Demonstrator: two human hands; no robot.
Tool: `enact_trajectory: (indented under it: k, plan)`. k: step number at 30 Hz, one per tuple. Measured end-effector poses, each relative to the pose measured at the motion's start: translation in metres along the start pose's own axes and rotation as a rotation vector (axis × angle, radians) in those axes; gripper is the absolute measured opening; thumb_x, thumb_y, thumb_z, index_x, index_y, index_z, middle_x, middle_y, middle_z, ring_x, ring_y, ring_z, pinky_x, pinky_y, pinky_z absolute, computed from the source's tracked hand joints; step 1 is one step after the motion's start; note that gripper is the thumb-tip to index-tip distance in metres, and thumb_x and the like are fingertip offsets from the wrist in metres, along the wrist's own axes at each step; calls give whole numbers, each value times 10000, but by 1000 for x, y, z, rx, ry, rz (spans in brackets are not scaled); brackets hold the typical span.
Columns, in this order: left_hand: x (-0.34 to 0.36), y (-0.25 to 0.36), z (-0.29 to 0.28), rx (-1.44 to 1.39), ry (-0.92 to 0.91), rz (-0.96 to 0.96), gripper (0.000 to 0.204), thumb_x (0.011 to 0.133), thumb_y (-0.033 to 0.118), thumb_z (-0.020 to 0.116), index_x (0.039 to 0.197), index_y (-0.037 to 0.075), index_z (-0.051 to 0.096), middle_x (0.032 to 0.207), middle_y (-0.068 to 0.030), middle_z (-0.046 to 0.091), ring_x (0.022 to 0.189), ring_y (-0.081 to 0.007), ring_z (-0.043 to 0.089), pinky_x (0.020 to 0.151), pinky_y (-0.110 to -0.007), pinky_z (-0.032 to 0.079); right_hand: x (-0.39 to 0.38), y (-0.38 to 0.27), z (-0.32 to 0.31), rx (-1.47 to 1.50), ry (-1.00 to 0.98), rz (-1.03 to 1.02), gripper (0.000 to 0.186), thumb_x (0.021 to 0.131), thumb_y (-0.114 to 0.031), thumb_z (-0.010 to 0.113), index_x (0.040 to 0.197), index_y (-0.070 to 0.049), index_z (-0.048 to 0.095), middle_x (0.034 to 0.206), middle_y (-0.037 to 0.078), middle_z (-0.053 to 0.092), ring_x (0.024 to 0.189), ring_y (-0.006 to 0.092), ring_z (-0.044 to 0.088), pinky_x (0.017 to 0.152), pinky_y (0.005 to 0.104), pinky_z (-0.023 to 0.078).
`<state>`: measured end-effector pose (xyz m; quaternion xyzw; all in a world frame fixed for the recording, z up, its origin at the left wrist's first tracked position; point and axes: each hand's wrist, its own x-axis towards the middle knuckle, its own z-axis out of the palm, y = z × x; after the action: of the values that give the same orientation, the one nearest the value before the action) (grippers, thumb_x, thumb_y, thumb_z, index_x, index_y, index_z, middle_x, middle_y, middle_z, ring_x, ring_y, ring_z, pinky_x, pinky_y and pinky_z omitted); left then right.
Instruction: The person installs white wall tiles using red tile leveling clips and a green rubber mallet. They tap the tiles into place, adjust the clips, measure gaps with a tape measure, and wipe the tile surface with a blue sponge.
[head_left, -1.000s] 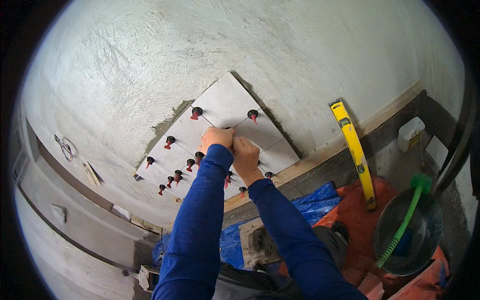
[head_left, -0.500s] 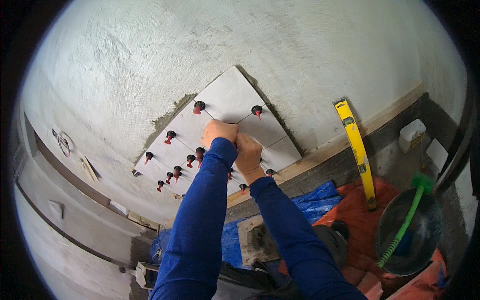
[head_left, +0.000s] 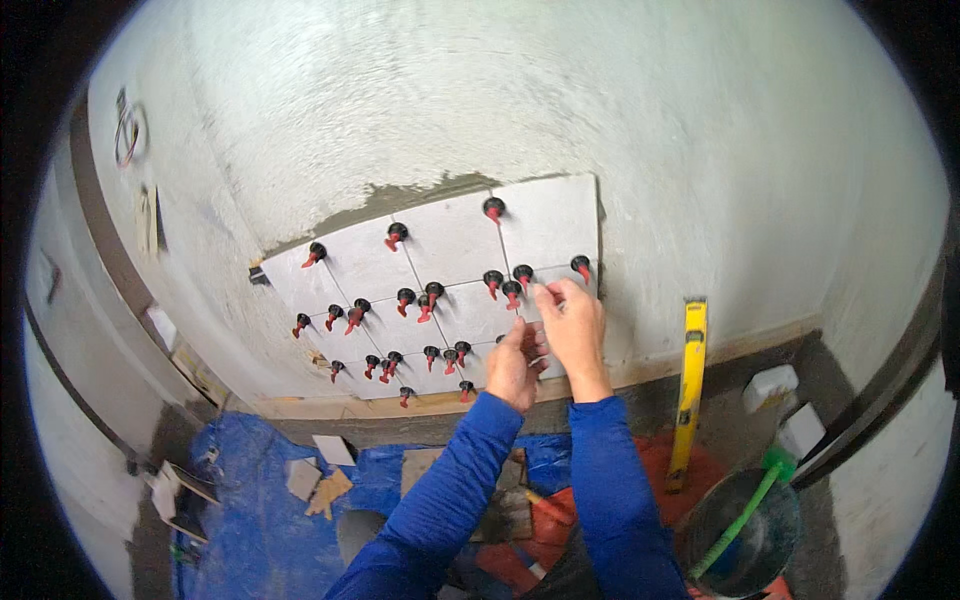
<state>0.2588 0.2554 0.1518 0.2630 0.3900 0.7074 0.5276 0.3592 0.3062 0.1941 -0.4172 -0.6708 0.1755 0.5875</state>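
Pale square tiles [head_left: 450, 235] are fixed to the plastered wall [head_left: 700, 150], with several black levelling caps with red handles [head_left: 494, 210] at their joints. My left hand [head_left: 515, 368] is just below the upper row of caps, fingers loosely curled but apart, with nothing seen in it. Higher and to its right, my right hand [head_left: 580, 335] is at the tiles beside a cap [head_left: 512, 292]. Its fingertips are drawn together, and whatever is between them is hidden.
A yellow spirit level [head_left: 688, 390] stands at the right. Low right are a dark bucket [head_left: 765, 530], a green-handled tool [head_left: 738, 525], white container [head_left: 770, 387] and orange sheet [head_left: 560, 520]. A blue tarp [head_left: 230, 500] with tile offcuts [head_left: 333, 448] lies along the wall's foot.
My view has shifted, showing more caps and floor. My hands have parted: the left dropped below the right and loosened, while the right now sits higher, near the right-hand caps.
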Motion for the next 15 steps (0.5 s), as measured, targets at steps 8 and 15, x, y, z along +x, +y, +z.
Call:
enact_trajectory:
  k: [8, 15]
  plan:
    - [47, -1, 20, -871, -209, -160, 356, 1101, 366, 492, 1143, 38, 623, 945, -40, 690, 792, -156, 638, 680, -289, 524, 65, -43, 8, -503, -386, 61, 458, 900, -443, 684, 957, 4, 764, 975, 271, 739, 964, 443, 717, 834, 516, 561]
    - [63, -2, 19, -1239, -421, -364, 120, 1062, 149, 520, 1028, 104, 626, 766, 32, 580, 627, -92, 545, 585, -232, 500, 88, -33, 31, -599, -530, 92, 493, 802, -434, 718, 915, 43, 765, 1001, 305, 726, 980, 465, 708, 874, 525, 560]
